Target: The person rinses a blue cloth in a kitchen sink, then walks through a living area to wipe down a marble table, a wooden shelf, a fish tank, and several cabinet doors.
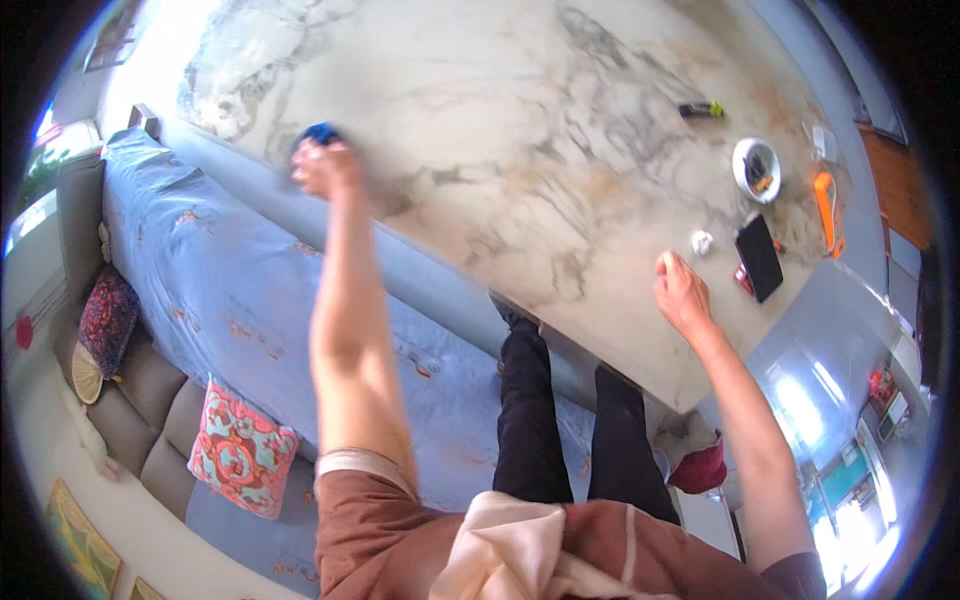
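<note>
My left hand [324,166] reaches out to the near left edge of a marble-patterned table [487,112], closed over a dark blue cloth or pad [321,133] that lies against the tabletop. Hand and pad are somewhat blurred. Over the table's right part is my right hand [681,289], its fingers curled and nothing seen in them. A small crumpled white item [702,242] lies just beyond it. To its right a black smartphone [760,259] rests partly over a small red object [742,279].
Farther right on the table are a white bowl [757,170] with small dark and orange items, a black and yellow-green tool [701,110], an orange-handled item [828,214] and a white box [824,143]. A sofa with a blue cover [262,300] and a patterned cushion [242,450] runs along the near left side.
</note>
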Demonstrator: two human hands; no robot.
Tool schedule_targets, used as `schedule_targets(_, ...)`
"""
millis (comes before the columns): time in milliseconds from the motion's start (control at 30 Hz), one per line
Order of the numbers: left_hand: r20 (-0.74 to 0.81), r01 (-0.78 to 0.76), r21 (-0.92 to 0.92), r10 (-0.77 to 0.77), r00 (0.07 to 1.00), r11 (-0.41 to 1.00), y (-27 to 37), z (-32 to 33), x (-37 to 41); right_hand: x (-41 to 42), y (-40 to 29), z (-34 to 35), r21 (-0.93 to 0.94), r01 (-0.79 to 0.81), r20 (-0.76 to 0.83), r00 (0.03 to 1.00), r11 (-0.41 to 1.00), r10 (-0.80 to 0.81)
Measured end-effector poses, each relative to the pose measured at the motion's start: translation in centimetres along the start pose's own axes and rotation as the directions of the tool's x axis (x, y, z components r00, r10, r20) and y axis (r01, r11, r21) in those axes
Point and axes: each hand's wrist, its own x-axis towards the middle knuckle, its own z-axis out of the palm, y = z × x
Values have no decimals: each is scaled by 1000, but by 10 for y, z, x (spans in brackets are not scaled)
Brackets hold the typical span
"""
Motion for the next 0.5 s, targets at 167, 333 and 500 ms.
schedule_targets(167,-67,-613,-469,667,742,636,162,-37,-236,80,-18,25,23,-444,-120,888,896,443)
schedule_targets(333,-88,-885,-282,909,408,370,149,-12,-144,96,-48,7,-171,-541,29,833,824,553)
schedule_targets(500,-78,-202,-104,195,978,974,72,25,173,93,-50,14,-232,-508,53,845,829,533)
